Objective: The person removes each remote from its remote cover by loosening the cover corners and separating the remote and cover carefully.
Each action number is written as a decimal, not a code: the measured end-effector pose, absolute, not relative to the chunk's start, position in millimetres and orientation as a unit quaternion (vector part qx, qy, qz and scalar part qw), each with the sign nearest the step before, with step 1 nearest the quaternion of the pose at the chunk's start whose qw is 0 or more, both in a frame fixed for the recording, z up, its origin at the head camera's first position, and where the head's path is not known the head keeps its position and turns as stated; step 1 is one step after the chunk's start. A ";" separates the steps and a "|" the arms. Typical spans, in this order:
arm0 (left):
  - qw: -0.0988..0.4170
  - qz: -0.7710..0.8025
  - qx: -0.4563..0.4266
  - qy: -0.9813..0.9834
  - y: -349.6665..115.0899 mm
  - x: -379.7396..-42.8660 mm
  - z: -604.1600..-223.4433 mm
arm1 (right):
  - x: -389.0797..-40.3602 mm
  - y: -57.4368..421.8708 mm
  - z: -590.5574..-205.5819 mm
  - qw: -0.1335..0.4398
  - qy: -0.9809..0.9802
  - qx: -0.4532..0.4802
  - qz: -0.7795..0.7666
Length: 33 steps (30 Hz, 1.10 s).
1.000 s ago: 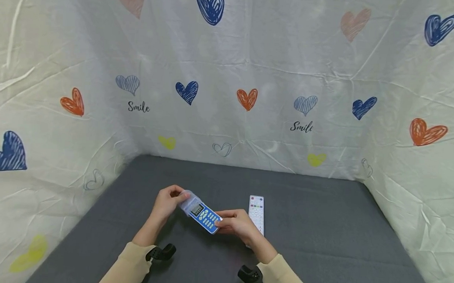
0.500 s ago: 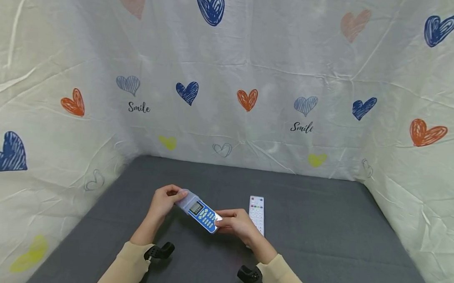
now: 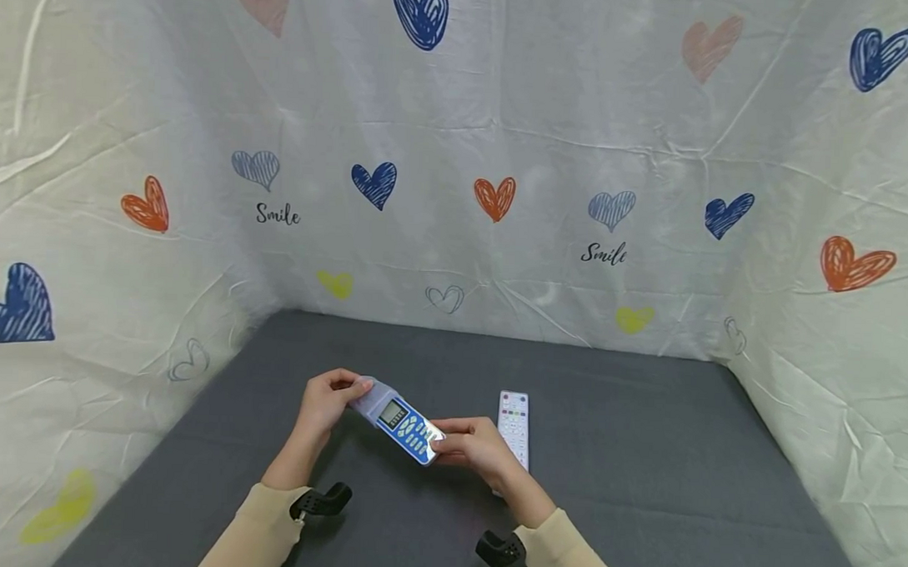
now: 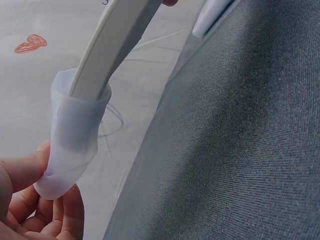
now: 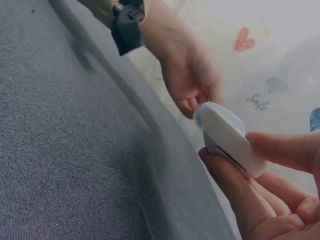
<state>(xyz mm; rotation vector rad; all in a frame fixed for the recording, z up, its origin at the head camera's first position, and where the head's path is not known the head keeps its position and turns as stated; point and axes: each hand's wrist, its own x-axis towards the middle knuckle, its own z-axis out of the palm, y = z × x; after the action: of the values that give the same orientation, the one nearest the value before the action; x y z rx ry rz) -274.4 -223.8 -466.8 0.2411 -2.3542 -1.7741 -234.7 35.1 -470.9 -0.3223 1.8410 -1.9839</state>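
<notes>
A blue-faced remote control (image 3: 413,436) with a small grey screen is held tilted above the table between both hands. Its upper end sits inside a translucent, soft sleeve-like cover (image 4: 75,125), while screen and buttons lie outside it. My left hand (image 3: 325,402) pinches the closed end of that cover between thumb and fingers. At the opposite end, my right hand (image 3: 477,445) grips the remote, thumb on one side and fingers underneath, as the right wrist view shows. Behind the right hand lies a white remote control (image 3: 513,423), its lower part partly hidden by the wrist.
A dark grey cloth covers the table (image 3: 643,457). Pale curtains (image 3: 444,133) printed with hearts and "Smile" enclose it at the back and both sides. Black camera mounts (image 3: 322,501) sit on both wrists, close above the table.
My left hand has shifted slightly left with the cover, which has slid along the blue remote and now leaves its screen fully exposed. The right hand stays almost still.
</notes>
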 end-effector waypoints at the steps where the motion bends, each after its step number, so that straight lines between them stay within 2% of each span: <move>1: 0.092 -0.598 0.082 -0.792 -223.9 -274.5 -466.5 | -234.7 35.2 -470.7 0.207 0.661 -0.116 -0.712; 33: 0.087 -0.613 0.107 -0.778 -232.0 -272.1 -463.2 | -233.3 42.2 -468.8 0.218 0.663 -0.113 -0.708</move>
<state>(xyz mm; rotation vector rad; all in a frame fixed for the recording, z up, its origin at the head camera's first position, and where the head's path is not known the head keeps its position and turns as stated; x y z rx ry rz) -272.1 -232.0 -463.2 0.3200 -2.3167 -1.8260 -233.3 42.2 -468.8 -0.3125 1.8346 -1.9588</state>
